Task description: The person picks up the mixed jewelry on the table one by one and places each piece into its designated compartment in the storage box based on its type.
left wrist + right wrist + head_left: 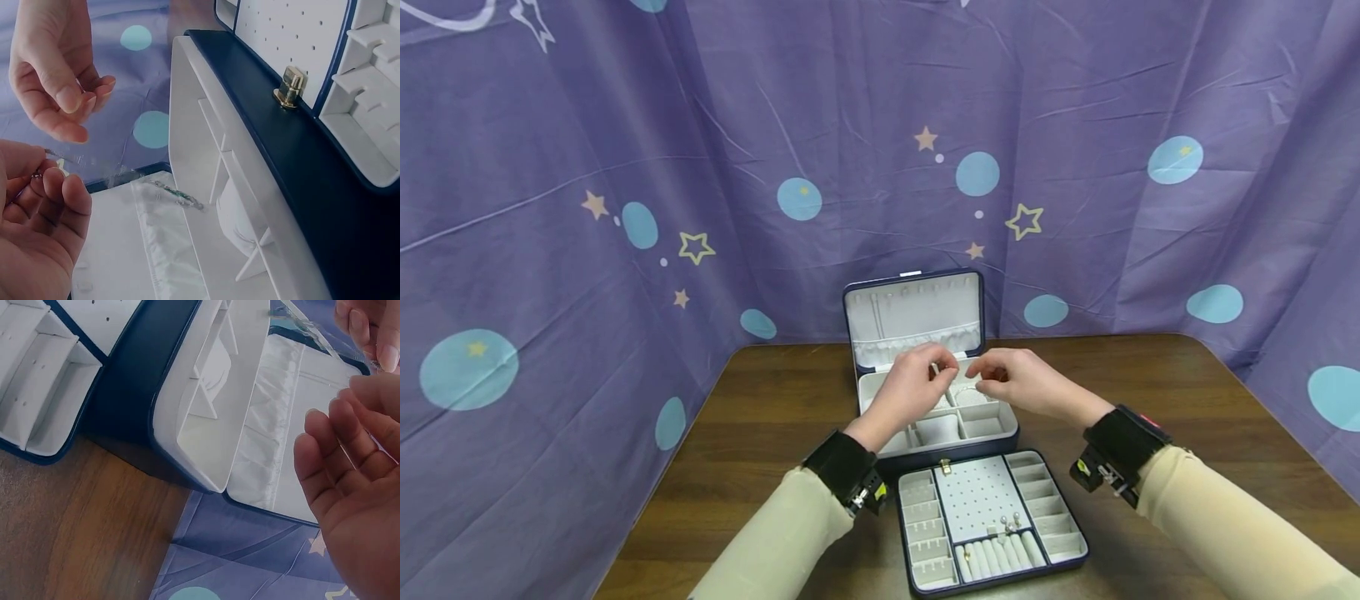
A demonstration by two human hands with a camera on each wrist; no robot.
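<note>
My left hand (910, 385) is over the left part of an open navy jewellery box (951, 451). Its thumb and fingers pinch one end of a thin silvery chain, whose strand with green stones (178, 194) hangs out over the white compartments, blurred in places. Facing it, my right hand (1021, 379) hovers over the box's right side with fingers loosely bent and apart from the chain. In the right wrist view the right fingertips (317, 422) come close to the left hand (375, 331). Part of the compartments is hidden behind the hands.
The box's lid (917, 312) stands raised at the back, with a gathered pocket. A white cushion (938, 429) fills one compartment. In front lies a lift-out tray (981, 496) with small earrings (1011, 523) and ring rolls (1000, 557). A purple curtain (880, 100) hangs behind the wooden table (790, 400).
</note>
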